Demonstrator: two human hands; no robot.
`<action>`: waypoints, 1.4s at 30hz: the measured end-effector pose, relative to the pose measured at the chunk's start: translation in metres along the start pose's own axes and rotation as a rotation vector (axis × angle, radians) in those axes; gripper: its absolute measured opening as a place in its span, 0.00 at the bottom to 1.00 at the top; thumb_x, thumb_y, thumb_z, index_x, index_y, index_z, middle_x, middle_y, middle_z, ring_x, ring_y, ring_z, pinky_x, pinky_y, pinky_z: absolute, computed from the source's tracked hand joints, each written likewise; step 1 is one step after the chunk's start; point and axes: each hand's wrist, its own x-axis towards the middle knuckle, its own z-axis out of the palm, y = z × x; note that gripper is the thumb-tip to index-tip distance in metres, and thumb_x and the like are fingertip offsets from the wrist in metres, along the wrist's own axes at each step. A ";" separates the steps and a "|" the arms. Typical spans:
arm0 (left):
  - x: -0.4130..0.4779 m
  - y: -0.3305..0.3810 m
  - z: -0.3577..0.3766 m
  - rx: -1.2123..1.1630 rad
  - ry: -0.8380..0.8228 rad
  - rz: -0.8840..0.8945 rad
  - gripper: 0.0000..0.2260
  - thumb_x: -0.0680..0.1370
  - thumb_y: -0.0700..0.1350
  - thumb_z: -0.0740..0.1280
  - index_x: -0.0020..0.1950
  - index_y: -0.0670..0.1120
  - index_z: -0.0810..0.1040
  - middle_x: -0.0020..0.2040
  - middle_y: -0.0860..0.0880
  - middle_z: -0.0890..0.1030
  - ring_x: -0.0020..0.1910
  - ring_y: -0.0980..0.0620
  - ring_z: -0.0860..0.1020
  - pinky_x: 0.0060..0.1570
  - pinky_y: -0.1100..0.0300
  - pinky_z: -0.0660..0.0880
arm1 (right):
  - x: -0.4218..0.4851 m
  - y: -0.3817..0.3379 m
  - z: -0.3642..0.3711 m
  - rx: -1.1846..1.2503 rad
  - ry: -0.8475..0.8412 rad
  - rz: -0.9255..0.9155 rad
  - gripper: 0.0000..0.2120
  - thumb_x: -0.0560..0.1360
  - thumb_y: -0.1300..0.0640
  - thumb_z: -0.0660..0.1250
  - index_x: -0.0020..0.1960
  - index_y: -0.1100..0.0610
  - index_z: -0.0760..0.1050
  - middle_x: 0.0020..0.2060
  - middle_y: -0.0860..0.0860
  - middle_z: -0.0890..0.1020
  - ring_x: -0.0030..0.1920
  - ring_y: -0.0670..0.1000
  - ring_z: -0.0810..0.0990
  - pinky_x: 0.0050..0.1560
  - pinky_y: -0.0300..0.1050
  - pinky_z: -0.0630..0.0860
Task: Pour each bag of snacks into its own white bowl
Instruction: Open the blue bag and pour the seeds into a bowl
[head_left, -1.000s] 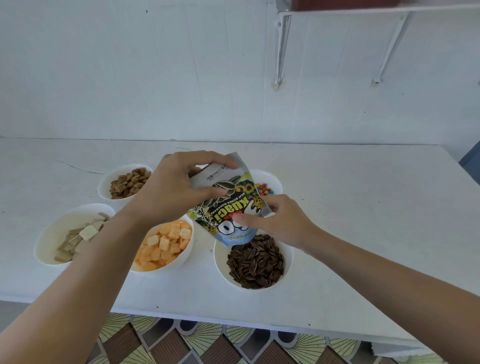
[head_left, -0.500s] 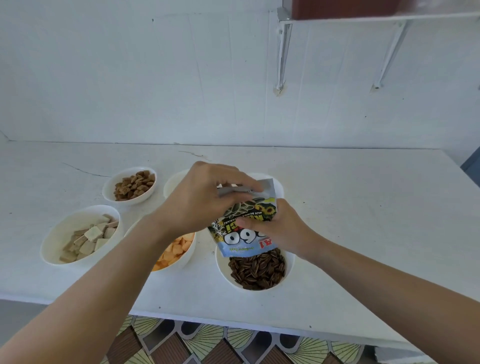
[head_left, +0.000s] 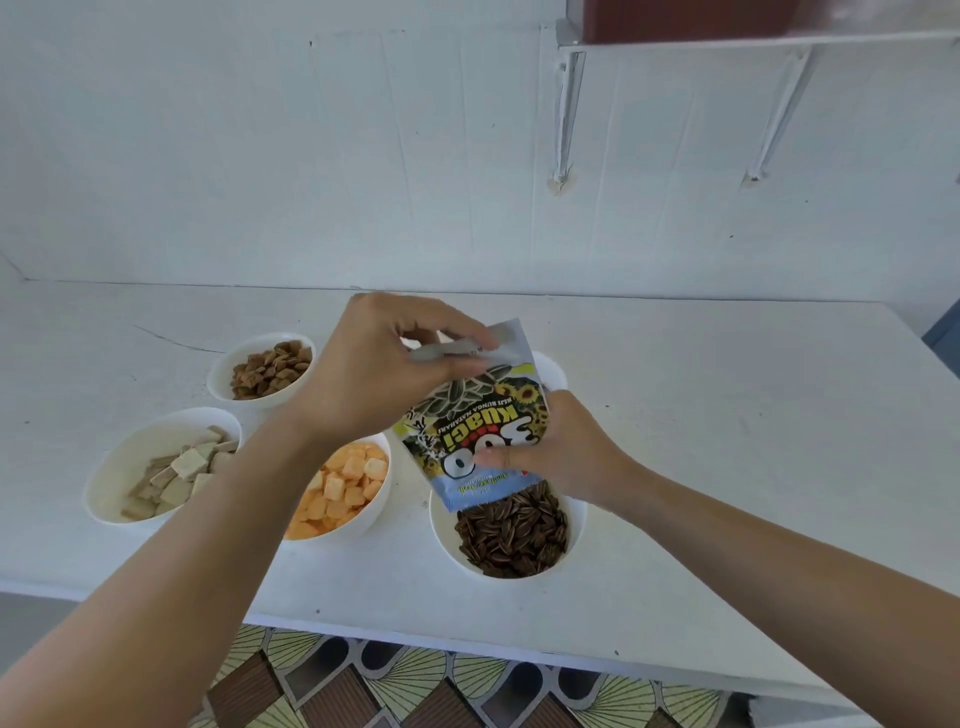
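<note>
Glossy foil printed with sunflowers and striped seeds, the small snack bag (head_left: 462, 415) hangs upside down with its long axis close to upright. Its sealed silver end is at the top and its open mouth at the bottom. The left hand (head_left: 384, 374) comes in from above and pinches that sealed end between thumb and curled fingertips. The right hand (head_left: 563, 452) is lower and nearer the mouth, gripping the bag's right edge with the thumb laid across the print and the other fingers hidden behind.

The mouth sits directly over the far-left part of the round white bowl (head_left: 442, 535), which stands on the white table (head_left: 727, 415) and already holds a dark heap of sunflower seeds (head_left: 511, 530). I cannot tell whether the bag's lip touches the heap.

Emptying the rest probably depends on this alignment. The bag's lower left corner lies almost above the bowl's left rim, so a shake could send stray seeds toward the neighbouring bowl of orange cubes (head_left: 383, 501). Moving the mouth right, toward the bowl's middle, looks safer.
</note>
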 end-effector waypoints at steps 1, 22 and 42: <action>-0.003 -0.001 0.003 -0.018 -0.002 -0.015 0.07 0.72 0.40 0.79 0.48 0.50 0.88 0.44 0.57 0.87 0.45 0.56 0.85 0.46 0.53 0.82 | -0.002 0.004 0.001 -0.021 -0.006 0.022 0.18 0.67 0.59 0.81 0.55 0.58 0.83 0.48 0.49 0.88 0.50 0.47 0.86 0.54 0.49 0.83; -0.002 -0.001 -0.006 -0.005 -0.191 -0.035 0.07 0.80 0.41 0.71 0.56 0.50 0.81 0.45 0.46 0.85 0.44 0.41 0.84 0.39 0.39 0.80 | 0.000 -0.002 -0.005 -0.150 0.046 -0.026 0.16 0.69 0.56 0.80 0.54 0.58 0.83 0.48 0.50 0.87 0.49 0.47 0.85 0.51 0.46 0.82; -0.034 -0.008 0.022 -0.280 0.376 -0.325 0.11 0.78 0.35 0.71 0.59 0.45 0.78 0.49 0.46 0.85 0.46 0.52 0.86 0.42 0.52 0.85 | -0.010 0.020 -0.002 0.651 -0.020 0.293 0.15 0.72 0.67 0.74 0.57 0.59 0.81 0.53 0.56 0.86 0.51 0.54 0.85 0.48 0.48 0.80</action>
